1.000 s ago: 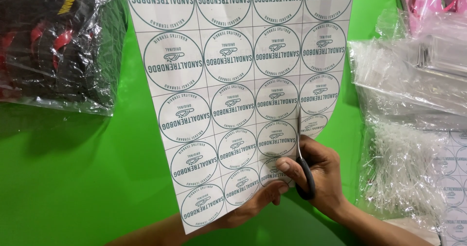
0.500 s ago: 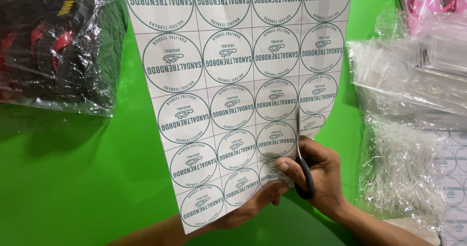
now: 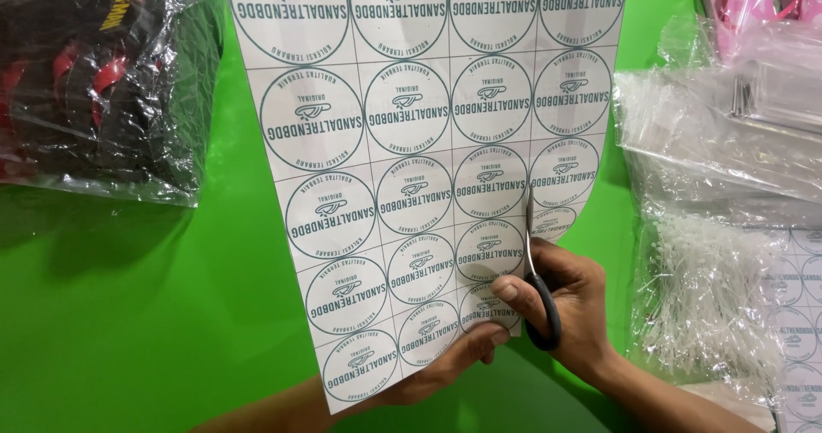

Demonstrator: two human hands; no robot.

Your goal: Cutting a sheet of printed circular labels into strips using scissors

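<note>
One white sheet of round printed labels stands held up over the green surface, its labels laid out in a grid four across; six rows show at least in part, the top row cut off by the frame. The left hand comes up from the near edge and pinches the sheet's bottom edge, fingers behind the paper and mostly hidden. The right hand is closed around one pair of black-handled scissors, thumb through the loop, the blades running upward along the grid line between the third and fourth columns (the narrow strip to the right already curls away from the rest). At the far left corner of the surface lies one clear plastic bag of dark goods with red and yellow details. Along the right edge sit clear plastic wrappings, a bundle of thin white plastic ties and, at the near right corner, one further label sheet, partly in view.
</note>
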